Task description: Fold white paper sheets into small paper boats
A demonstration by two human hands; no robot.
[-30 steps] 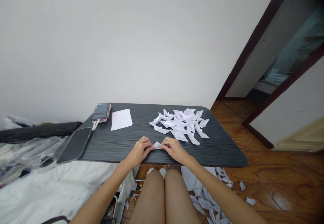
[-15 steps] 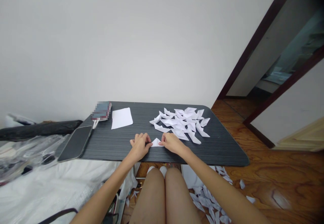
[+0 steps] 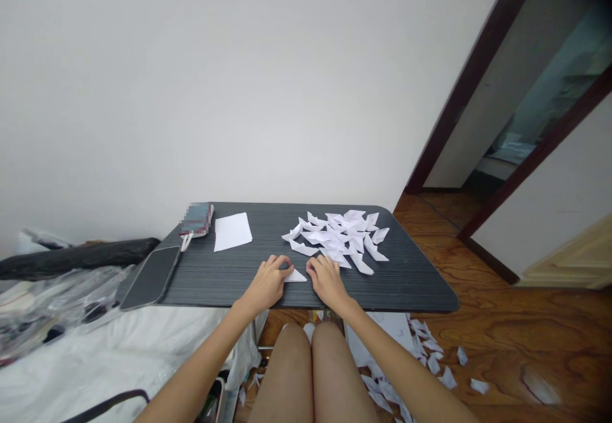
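Near the front edge of the dark table, my left hand pinches a small folded white paper between thumb and fingers. The paper's pointed end sticks out to the right, and its other end is hidden by the hand. My right hand rests on the table just right of that tip, apart from it. Its fingers are curled in, with nothing visible in them. Behind my right hand lies a heap of folded white paper pieces shaped like little boats.
White paper sheets lie at the back left. Left of them are a partly blurred packet and a phone at the table's left edge. More folded pieces are scattered on the wooden floor. A white wall stands behind the table.
My right hand has let go of the paper's right end and moved slightly right. My left hand still holds the paper, now a narrower triangle to the eye. The view has shifted slightly.
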